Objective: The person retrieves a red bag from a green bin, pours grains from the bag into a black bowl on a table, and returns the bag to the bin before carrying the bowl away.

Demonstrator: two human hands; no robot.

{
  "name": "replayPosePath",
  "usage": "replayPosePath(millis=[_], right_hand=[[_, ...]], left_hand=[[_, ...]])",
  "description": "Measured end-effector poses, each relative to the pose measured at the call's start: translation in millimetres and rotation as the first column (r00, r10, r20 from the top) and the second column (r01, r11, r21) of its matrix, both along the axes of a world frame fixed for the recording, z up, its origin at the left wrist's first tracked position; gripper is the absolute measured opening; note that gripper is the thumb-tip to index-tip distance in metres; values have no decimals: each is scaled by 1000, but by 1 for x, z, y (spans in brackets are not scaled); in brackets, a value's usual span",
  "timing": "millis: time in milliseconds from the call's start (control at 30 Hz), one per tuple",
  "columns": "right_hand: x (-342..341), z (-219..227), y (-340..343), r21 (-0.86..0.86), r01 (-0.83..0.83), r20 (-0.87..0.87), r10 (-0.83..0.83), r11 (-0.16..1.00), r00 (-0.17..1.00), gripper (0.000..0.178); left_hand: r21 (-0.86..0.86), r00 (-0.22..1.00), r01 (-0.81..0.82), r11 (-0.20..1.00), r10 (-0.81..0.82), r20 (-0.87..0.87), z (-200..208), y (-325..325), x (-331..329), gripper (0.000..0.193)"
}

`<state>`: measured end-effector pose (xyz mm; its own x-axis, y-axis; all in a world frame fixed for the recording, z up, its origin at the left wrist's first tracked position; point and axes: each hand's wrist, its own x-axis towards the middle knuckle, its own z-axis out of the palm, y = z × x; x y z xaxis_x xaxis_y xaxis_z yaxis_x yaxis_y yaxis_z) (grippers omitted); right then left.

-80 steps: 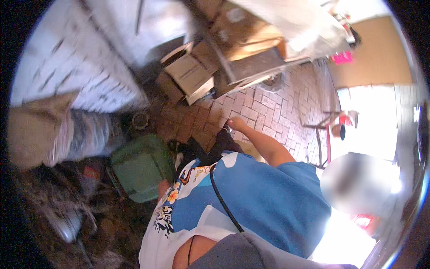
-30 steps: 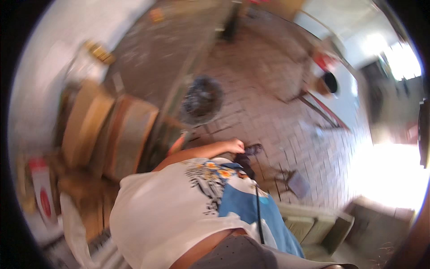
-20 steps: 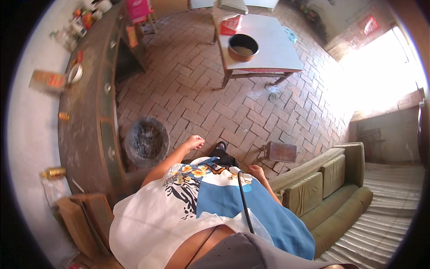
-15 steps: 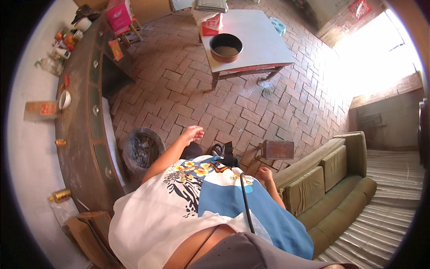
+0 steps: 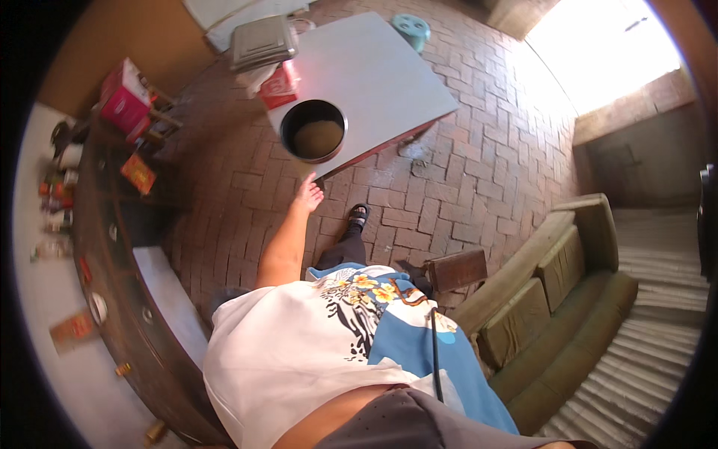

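Observation:
My left hand [image 5: 310, 194] reaches forward with its fingers stretched out and nothing in them. It is just short of the near left corner of a pale-topped table [image 5: 378, 71]. On that corner stands a round pot [image 5: 345, 127], dark inside, with something tan at its bottom; I cannot make out what. My hand looks apart from the pot. Behind the pot are a red box [image 5: 280, 88] and a grey rectangular metal lidded container [image 5: 263, 43]. My right hand is out of sight.
A dark wooden sideboard [image 5: 123, 299] with bottles and a bowl runs along the left wall. To the right are a green sofa [image 5: 557, 329] and a small brown wooden stool [image 5: 456, 270] on the brick floor. A turquoise plastic stool [image 5: 411, 31] stands beyond the table.
I have stepped nearer the table, so it and the pot appear closer. My left hand has moved forward toward the pot. My right hand has dropped out of sight.

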<state>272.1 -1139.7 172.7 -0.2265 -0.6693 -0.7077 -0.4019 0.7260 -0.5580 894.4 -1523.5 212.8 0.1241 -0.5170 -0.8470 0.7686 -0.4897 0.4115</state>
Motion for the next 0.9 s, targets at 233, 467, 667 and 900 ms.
replayPosePath(millis=[233,467,667,900], right_hand=[[15,126,-131,109,377,117,-389,920,914,14],[-2,42,-147,155,250,-118,-233,956,965,12],[-74,70,-303,357,381,37,-420,853,907,12],[-273,75,-543,346,499,23,-539,795,842,9]], left_hand=[[168,948,-269,948,291,-127,-49,-100,27,79],[136,852,-399,907,422,-309,-84,-140,17,40],[125,913,-407,905,407,28,-64,-190,-67,29],[325,585,-727,605,793,-169,-19,-308,-207,36]])
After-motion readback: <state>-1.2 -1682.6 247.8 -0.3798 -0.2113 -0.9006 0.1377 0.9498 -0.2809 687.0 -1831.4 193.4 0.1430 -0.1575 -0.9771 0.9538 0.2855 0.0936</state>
